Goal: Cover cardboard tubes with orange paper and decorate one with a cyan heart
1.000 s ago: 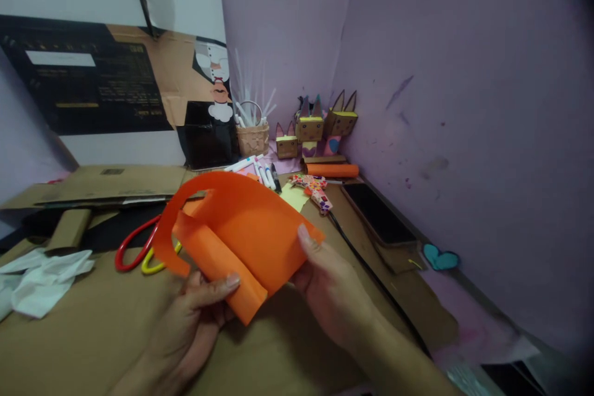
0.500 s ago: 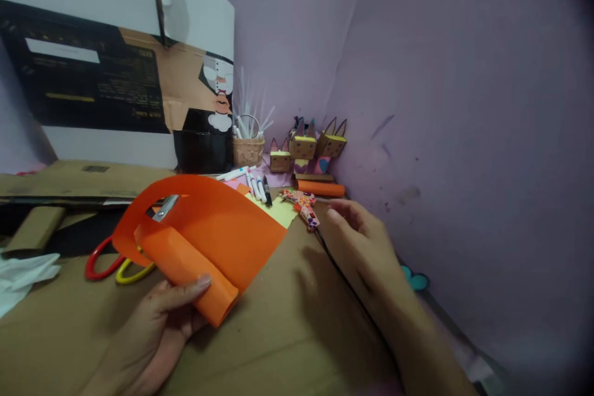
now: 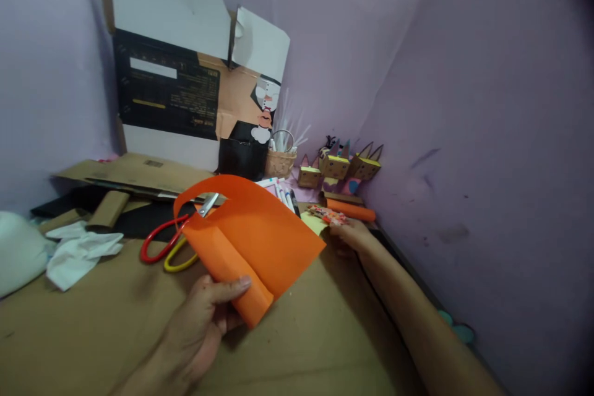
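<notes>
From where I stand, the largest item is the flattened printed carton (image 3: 167, 94), upright against the wall behind the brown cardboard work surface (image 3: 69, 334); forward of it, the orange sheet (image 3: 262, 226), partly rolled along one side, is held raised over that surface by the left hand (image 3: 202, 317), thumb clamped on the roll. The scissors (image 3: 178, 237) lie behind the sheet's left side, partly hidden. At the right, the right hand (image 3: 353, 236) covers the near end of the smaller flower-patterned tool (image 3: 327, 215), fingers bent, and I cannot tell whether they grip it.
</notes>
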Tool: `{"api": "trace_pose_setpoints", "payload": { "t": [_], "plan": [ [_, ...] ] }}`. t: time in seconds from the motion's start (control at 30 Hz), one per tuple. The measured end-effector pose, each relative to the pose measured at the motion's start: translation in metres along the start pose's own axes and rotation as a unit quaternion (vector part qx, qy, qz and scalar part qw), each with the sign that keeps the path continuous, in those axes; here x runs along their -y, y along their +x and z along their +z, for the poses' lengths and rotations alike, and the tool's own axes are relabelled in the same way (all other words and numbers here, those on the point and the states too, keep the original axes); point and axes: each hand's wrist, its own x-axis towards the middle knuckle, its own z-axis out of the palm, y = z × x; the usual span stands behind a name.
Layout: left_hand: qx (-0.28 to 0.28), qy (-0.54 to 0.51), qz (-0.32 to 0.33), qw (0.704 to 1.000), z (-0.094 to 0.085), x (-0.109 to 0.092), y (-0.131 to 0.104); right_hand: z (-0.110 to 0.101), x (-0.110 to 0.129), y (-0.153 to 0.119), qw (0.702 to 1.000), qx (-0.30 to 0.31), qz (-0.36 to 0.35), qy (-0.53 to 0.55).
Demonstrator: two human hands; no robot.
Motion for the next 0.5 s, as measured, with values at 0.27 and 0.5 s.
{"api": "trace_pose_setpoints", "payload": {
  "t": [0.27, 0.5],
  "plan": [
    [0.002, 0.007, 0.011, 1.0, -0.001, 0.001, 0.002, -0.009, 0.015, -0.048, 0.981, -0.013, 0.016, 0.195],
    [-0.009, 0.028, 0.008, 1.0, -0.002, 0.002, 0.007, -0.011, -0.009, -0.026, 0.974, -0.057, 0.016, 0.218]
  ]
}}
